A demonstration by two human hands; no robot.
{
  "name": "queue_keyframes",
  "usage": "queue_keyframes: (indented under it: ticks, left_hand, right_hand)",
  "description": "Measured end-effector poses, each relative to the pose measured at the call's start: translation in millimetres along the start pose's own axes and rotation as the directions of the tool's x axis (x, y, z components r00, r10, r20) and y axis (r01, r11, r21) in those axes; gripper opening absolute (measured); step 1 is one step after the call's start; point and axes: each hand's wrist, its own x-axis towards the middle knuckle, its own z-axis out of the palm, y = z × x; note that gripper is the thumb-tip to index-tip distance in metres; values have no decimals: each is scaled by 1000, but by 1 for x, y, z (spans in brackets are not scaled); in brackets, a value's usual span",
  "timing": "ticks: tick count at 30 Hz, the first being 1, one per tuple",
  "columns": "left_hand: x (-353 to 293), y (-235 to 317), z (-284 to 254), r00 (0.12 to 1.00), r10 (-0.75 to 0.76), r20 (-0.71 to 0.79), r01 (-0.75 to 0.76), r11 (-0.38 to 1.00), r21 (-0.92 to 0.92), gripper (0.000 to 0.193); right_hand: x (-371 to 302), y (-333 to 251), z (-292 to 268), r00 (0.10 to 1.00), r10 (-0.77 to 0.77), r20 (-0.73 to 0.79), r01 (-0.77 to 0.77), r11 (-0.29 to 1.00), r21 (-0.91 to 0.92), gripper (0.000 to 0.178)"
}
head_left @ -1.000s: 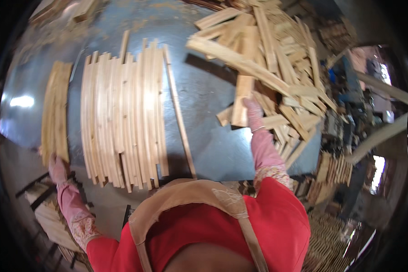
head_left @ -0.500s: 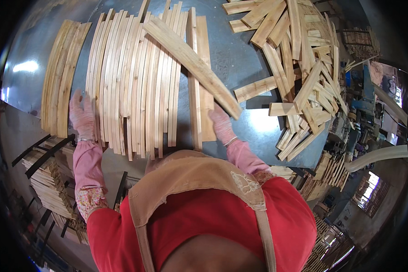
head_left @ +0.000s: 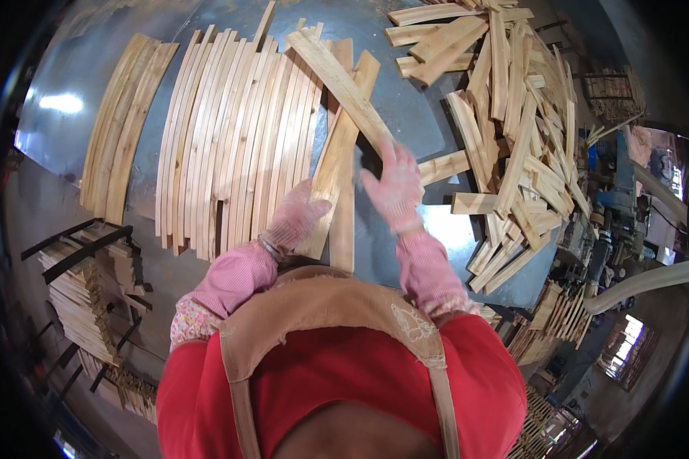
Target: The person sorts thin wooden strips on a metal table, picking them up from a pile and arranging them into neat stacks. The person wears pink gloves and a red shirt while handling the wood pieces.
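Both my hands wear pale, thin gloves. My left hand (head_left: 297,216) is closed at the near end of a tilted wooden slat (head_left: 338,157), thumb across its face and the other fingers partly hidden. Under that one lies a flat slat (head_left: 343,229). My right hand (head_left: 394,186) has its fingers over the near end of a diagonal slat (head_left: 337,80), thumb at the side. That slat's far end rests on a row of narrow slats (head_left: 237,141) standing side by side on edge.
A loose heap of slats (head_left: 505,115) covers the right of the metal table (head_left: 406,99). Several boards (head_left: 126,126) lie together at the left. Stacked wood (head_left: 84,314) stands on a rack below the table's left edge. A pale hose (head_left: 639,287) curves at the right.
My left hand has come right from the row's left side to the tilted slat, which has turned askew. My right hand has moved up onto the diagonal slat, which has shifted away and right.
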Motion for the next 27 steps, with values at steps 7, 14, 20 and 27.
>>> queue_keyframes:
  ticks: [7, 14, 20, 27]
  left_hand:
    - [-75, 11, -81, 991, 107, -83, -76, 947, 312, 55]
    - [-114, -18, -295, 855, 224, -468, 92, 823, 561, 57]
    - [-122, -61, -419, 672, 158, -723, 544, 557, 627, 56]
    - [-61, -40, -357, 830, 302, -469, 145, 695, 705, 63]
  right_hand:
    - [37, 82, 84, 905, 294, 307, -341, 934, 111, 68]
    - [-16, 8, 93, 766, 497, 407, -559, 828, 42, 84]
    - [-8, -66, 85, 770, 503, 393, -491, 860, -141, 105]
    - [-19, -18, 118, 745, 329, 580, -635, 616, 467, 102]
